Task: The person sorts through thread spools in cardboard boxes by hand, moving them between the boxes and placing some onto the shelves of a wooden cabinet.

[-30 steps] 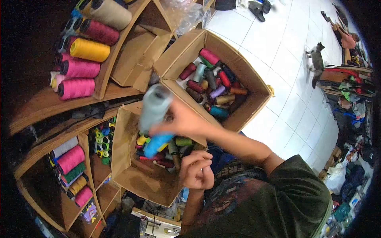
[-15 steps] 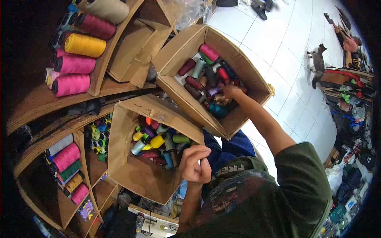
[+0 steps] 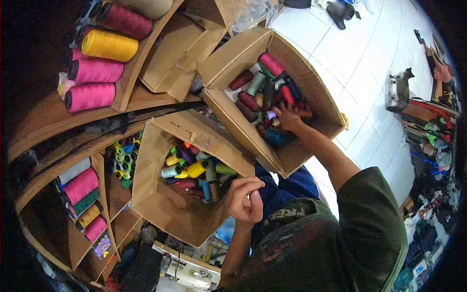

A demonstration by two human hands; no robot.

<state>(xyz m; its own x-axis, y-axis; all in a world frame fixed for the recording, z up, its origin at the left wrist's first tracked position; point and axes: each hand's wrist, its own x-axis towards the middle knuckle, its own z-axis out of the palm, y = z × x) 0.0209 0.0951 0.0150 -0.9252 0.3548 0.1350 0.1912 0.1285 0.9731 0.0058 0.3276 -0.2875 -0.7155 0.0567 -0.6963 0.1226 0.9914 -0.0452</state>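
Observation:
In the upper cardboard box (image 3: 233, 117), my right hand (image 3: 289, 118) is over a heap of thread spools, its fingers spread and touching them. A red spool (image 3: 287, 95) and a small purple one (image 3: 270, 115) lie beside its fingertips; a teal spool (image 3: 276, 138) is below. My left hand (image 3: 245, 199) is loosely curled at the right edge of the lower cardboard box (image 3: 168, 214), with nothing visible in its fingers. That box holds yellow (image 3: 196, 169), light blue (image 3: 170, 171), green and dark red spools. Whatever lies under my right palm is hidden.
Wooden shelves (image 3: 141, 104) on the left carry large pink (image 3: 90, 97), yellow (image 3: 110, 45) and maroon cones. An opened carton (image 3: 177, 58) stands behind the boxes. A cat (image 3: 400, 90) is on the tiled floor (image 3: 360, 63), near piled items at the right.
The view has shifted slightly. My right hand's fingers, bent down among the spools before, are now more spread over them. My left hand stays curled.

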